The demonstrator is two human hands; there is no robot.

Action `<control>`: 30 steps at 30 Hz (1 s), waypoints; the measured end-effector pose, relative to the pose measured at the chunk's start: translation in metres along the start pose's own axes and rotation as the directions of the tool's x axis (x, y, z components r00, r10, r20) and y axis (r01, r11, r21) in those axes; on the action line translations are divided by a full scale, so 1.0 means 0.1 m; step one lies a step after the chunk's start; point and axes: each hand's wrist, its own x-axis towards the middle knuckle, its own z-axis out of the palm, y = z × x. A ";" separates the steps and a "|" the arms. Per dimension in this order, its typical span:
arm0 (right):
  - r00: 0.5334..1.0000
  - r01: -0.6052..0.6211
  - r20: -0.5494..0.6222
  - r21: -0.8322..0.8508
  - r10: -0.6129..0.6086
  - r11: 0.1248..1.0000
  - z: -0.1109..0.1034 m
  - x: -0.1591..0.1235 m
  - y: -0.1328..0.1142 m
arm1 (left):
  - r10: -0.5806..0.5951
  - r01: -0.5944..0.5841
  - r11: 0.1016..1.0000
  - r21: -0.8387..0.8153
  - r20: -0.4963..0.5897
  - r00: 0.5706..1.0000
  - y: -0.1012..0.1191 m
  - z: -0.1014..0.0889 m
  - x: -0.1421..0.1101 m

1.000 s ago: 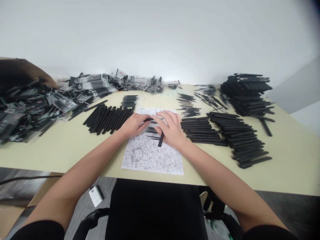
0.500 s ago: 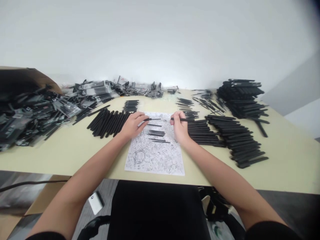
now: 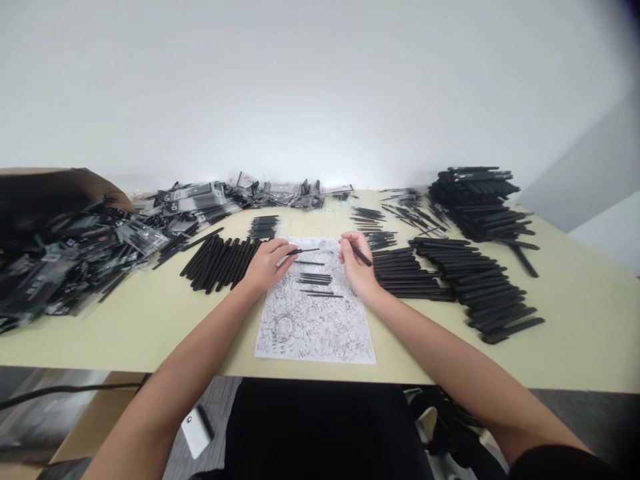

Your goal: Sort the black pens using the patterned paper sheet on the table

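A scribbled-over white sheet of paper (image 3: 315, 320) lies on the pale table in front of me. My left hand (image 3: 267, 263) rests on its upper left corner, fingers pinched on a thin black refill (image 3: 306, 251) that points right. My right hand (image 3: 356, 263) is closed on a black pen barrel (image 3: 361, 255) slanting down to the right over the sheet's upper right. Several thin black refills (image 3: 315, 279) lie on the sheet between my hands.
Rows of black pen barrels (image 3: 220, 260) lie left of the sheet, and more black pens (image 3: 475, 280) in rows to the right, with a tall stack (image 3: 480, 203) at the back right. Packaged pens (image 3: 65, 253) are heaped at the left. A white device (image 3: 195, 430) lies on the floor.
My right hand lifted a black pen barrel off the sheet and now holds it slanted at the upper right. My left hand kept its pinch on the thin refill. The view tilted down slightly.
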 end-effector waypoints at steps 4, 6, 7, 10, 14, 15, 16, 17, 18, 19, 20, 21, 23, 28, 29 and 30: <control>1.000 0.000 0.005 -0.051 0.001 0.999 -0.04 -0.02 -0.01 | 0.057 -0.056 0.998 0.031 -0.028 0.998 -0.01 0.00 -0.01; 0.999 0.048 -0.007 -0.131 -0.049 0.990 -0.05 -0.02 0.00 | 0.074 -0.072 0.997 0.036 -0.037 0.997 -0.01 0.01 -0.01; 0.996 0.088 -0.014 -0.177 -0.092 0.980 -0.06 -0.01 0.01 | 0.081 -0.079 0.996 0.037 -0.040 0.996 -0.02 0.01 -0.01; 0.972 0.223 0.002 -0.330 -0.235 0.917 -0.07 0.02 0.03 | 0.097 -0.095 0.995 0.042 -0.036 0.995 -0.03 0.01 -0.02; 0.976 0.183 -0.009 -0.516 -0.219 0.837 -0.09 0.07 -0.01 | 0.103 -0.100 0.993 0.064 -0.031 0.994 -0.03 -0.01 -0.03; 0.981 0.141 -0.032 -0.552 -0.190 0.822 -0.10 0.08 -0.03 | 0.104 -0.102 0.992 0.068 -0.034 0.994 -0.03 -0.02 -0.03; 0.985 0.099 -0.056 -0.581 -0.161 0.808 -0.12 0.09 -0.04 | 0.107 -0.104 0.992 0.071 -0.038 0.994 -0.03 -0.03 -0.03; 0.988 0.059 -0.079 -0.606 -0.134 0.793 -0.13 0.10 -0.06 | 0.110 -0.107 0.992 0.074 -0.042 0.993 -0.03 -0.03 -0.03; 0.989 0.023 -0.099 -0.626 -0.109 0.779 -0.14 0.11 -0.08 | 0.112 -0.108 0.991 0.076 -0.044 0.993 -0.04 -0.04 -0.03; 0.989 -0.006 -0.115 -0.642 -0.088 0.767 -0.16 0.11 -0.09 | 0.112 -0.108 0.991 0.079 -0.046 0.993 -0.04 -0.04 -0.03; 0.989 -0.026 -0.128 -0.652 -0.076 0.758 -0.17 0.12 -0.10 | 0.111 -0.107 0.991 0.082 -0.046 0.993 -0.05 -0.05 -0.03; 0.988 -0.037 -0.139 -0.656 -0.072 0.753 -0.18 0.12 -0.11 | 0.110 -0.106 0.991 0.084 -0.043 0.993 -0.05 -0.05 -0.03; 0.984 -0.032 -0.153 -0.655 -0.091 0.755 -0.18 0.11 -0.12 | 0.107 -0.104 0.991 0.087 -0.035 0.994 -0.07 -0.05 -0.03; 0.982 0.005 -0.137 -0.662 -0.128 0.749 -0.12 0.06 -0.14 | 0.125 -0.122 0.989 0.089 -0.025 0.992 -0.07 -0.04 -0.03; 0.984 0.006 -0.129 -0.670 -0.125 0.742 -0.10 0.04 -0.15 | 0.130 -0.128 0.988 0.090 -0.022 0.991 -0.06 -0.04 -0.03; 0.986 0.005 -0.119 -0.679 -0.118 0.734 -0.09 0.03 -0.15 | 0.136 -0.133 0.987 0.091 -0.020 0.991 -0.05 -0.04 -0.03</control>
